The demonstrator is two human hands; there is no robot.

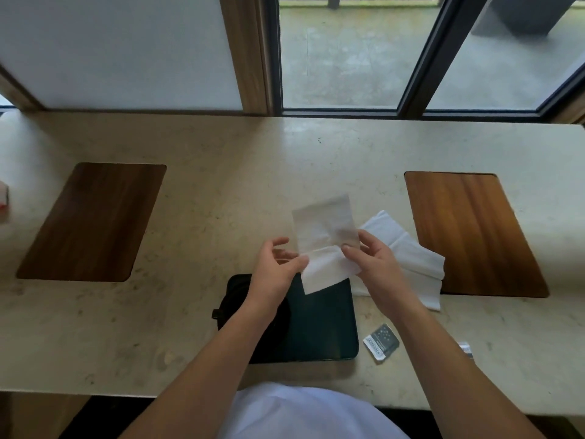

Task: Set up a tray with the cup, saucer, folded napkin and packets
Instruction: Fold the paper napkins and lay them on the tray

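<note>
I hold a white paper napkin (326, 239) up above the counter, partly folded, its lower flap bent toward me. My left hand (278, 267) pinches its lower left edge and my right hand (370, 258) pinches its right side. Below the hands lies a dark rectangular tray (319, 331) with a black rounded object (234, 302) on its left part, mostly hidden by my left forearm. A small grey packet (381, 342) lies right of the tray. Another packet (465, 348) peeks out beside my right forearm. No cup or saucer is in view.
More white napkins (408, 258) lie spread on the beige counter (221, 198) behind my right hand. Two wooden insets sit in the counter, one at the left (91, 220) and one at the right (471, 232). A window runs along the back.
</note>
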